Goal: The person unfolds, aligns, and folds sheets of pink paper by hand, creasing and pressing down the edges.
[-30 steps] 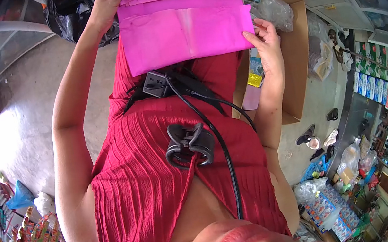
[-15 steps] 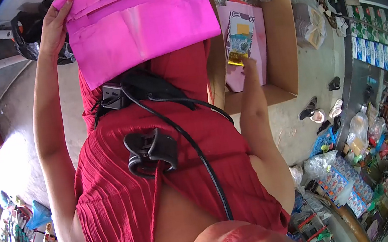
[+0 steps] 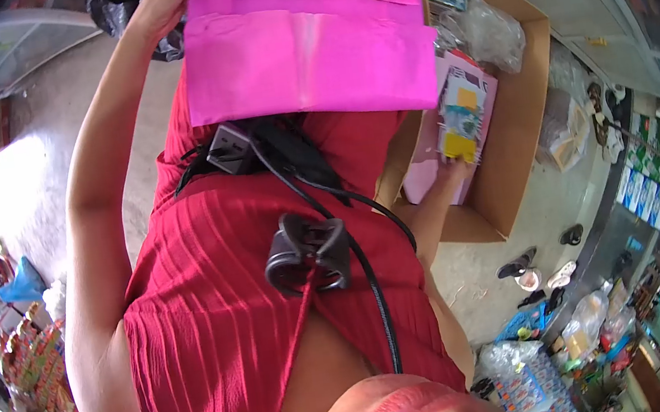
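My left hand (image 3: 166, 4) grips the left edge of several bright pink folded paper sheets (image 3: 311, 62), creased down the middle, which lie over my lap. My right hand (image 3: 456, 170) reaches into a cardboard box (image 3: 521, 122) on the right. Its fingers close on the lower end of a small yellow packet (image 3: 458, 145). Against that packet lies a blue-green printed packet (image 3: 462, 118), with an orange-yellow patch (image 3: 467, 98) above it. Beneath them is a patterned purple-and-white sheet (image 3: 473, 77) on pale pink card (image 3: 423, 175). My right fingertips are partly hidden.
Clear plastic bags (image 3: 493, 34) fill the far end of the box. A black bag (image 3: 109, 18) sits on the floor beyond my left arm. Shoes (image 3: 517, 265) lie on the floor at right, near shelves of boxed goods (image 3: 654, 201). A black cable (image 3: 377, 308) hangs down my front.
The view has swung, so the pink sheets and the box appear farther right. My left hand still holds the sheets, and my right hand stays at the yellow packet, which now looks brighter.
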The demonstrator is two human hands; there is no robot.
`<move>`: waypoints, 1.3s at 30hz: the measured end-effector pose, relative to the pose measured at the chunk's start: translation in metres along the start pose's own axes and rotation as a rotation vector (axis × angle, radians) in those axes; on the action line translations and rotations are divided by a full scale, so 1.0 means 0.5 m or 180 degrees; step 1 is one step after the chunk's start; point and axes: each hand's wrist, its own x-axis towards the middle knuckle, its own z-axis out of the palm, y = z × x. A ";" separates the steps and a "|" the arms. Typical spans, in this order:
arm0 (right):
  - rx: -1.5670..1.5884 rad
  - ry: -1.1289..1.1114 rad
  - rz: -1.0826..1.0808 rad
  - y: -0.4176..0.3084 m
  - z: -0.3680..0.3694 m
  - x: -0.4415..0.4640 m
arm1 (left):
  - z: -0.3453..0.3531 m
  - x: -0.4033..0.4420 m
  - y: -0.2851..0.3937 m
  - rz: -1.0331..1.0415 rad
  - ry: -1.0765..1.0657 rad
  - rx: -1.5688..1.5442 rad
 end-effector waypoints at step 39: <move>-0.1428 -0.2242 -0.1059 -0.360 0.362 -0.522 | 0.008 0.079 -0.047 0.0028 -0.0780 -0.0223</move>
